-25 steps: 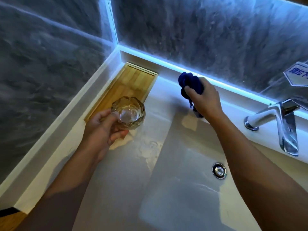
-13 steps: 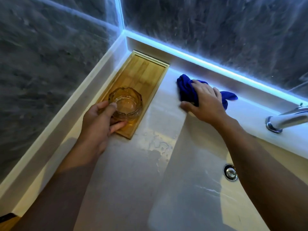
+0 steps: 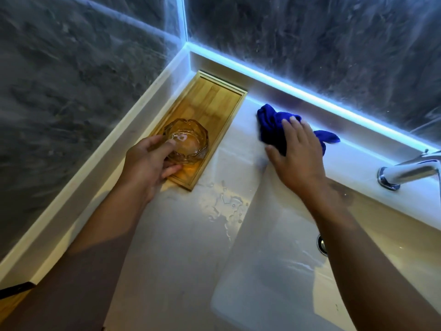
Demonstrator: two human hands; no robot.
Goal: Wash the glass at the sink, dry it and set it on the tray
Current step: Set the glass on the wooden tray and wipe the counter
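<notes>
A clear faceted glass (image 3: 188,140) stands upright on the near end of the wooden tray (image 3: 210,101) in the counter's left corner. My left hand (image 3: 148,166) still wraps its near side, thumb on the rim and fingers under its right edge. A blue cloth (image 3: 274,125) lies bunched on the counter behind the sink. My right hand (image 3: 296,154) rests flat on top of it, fingers spread, covering its middle.
The white sink basin (image 3: 274,271) with its chrome drain (image 3: 321,244) lies below my right arm. A chrome faucet (image 3: 405,173) sticks out at the right edge. Water drops (image 3: 226,206) sit on the counter between tray and basin. Dark marble walls close off the left and back.
My left hand lowered the glass from above the counter onto the tray's near end. My right hand brought the cloth down onto the counter and flattened over it.
</notes>
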